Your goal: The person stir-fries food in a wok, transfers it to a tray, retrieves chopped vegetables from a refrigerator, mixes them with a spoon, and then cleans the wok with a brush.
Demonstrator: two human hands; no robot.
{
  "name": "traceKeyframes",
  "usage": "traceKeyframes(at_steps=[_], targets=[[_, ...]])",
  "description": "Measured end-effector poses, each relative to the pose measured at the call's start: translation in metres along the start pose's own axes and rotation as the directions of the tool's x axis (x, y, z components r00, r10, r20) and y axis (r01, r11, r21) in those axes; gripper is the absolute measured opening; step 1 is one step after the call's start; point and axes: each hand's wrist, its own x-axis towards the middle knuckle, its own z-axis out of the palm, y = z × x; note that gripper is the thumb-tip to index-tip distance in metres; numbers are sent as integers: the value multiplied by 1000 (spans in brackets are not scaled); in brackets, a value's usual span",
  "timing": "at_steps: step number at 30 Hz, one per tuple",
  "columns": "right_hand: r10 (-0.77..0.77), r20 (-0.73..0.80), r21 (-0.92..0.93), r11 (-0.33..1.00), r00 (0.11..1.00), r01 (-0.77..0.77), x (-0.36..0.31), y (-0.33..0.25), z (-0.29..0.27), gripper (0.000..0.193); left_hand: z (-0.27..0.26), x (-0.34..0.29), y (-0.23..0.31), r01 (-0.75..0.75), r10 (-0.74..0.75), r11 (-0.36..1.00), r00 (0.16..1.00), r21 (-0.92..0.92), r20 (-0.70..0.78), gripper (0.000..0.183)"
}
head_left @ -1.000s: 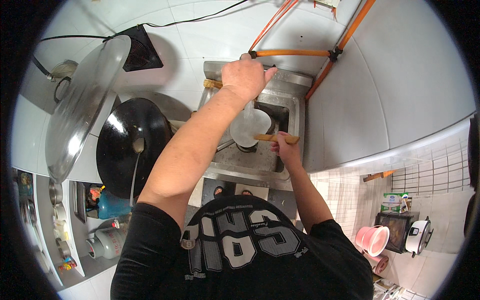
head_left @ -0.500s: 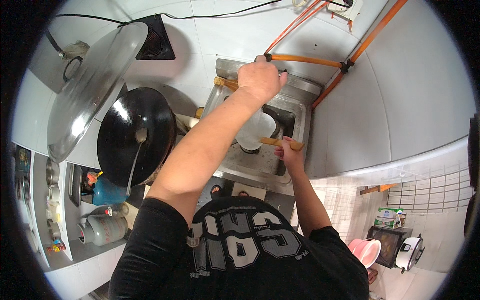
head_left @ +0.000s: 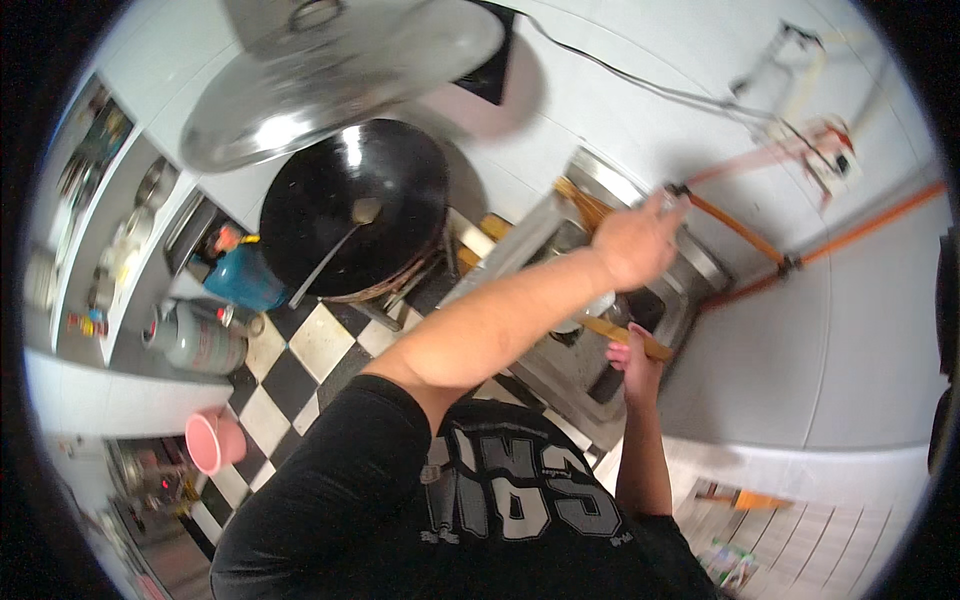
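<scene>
My left hand (head_left: 637,246) reaches over the steel sink (head_left: 540,375) to its back edge. Its fingers are bent at the end of the orange pipe, around something I cannot make out; they are blurred. In my right hand (head_left: 637,362) is a flat wooden handle (head_left: 655,350), gripped near its end. The handle points left, toward a pale, rounded piece (head_left: 600,306) mostly hidden beneath my left forearm. Behind that forearm, a bamboo brush (head_left: 583,205) lies at the sink's left rim.
A black wok (head_left: 330,215) with a long-handled ladle (head_left: 366,211) sits left of the sink. A large metal lid (head_left: 340,85) leans behind it. An orange pipe (head_left: 735,225) runs along the wall. Below left are a grey gas cylinder (head_left: 200,338) and a pink bucket (head_left: 215,441).
The view has swung left, so the sink and both hands appear farther right. My left fingers look more stretched toward the pipe's end. The wooden handle stays in my right hand.
</scene>
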Motion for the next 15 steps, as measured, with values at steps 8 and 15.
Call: traceKeyframes(at_steps=[8,15], targets=[[-82,193,-78,992,978,99,6,-67,132,41,-63,-180,-86,-85,77,994,990,-70,-115,56],[-17,366,-244,963,930,114,39,-28,306,27,-142,-477,-226,812,-805,577,583,85,-107,47]])
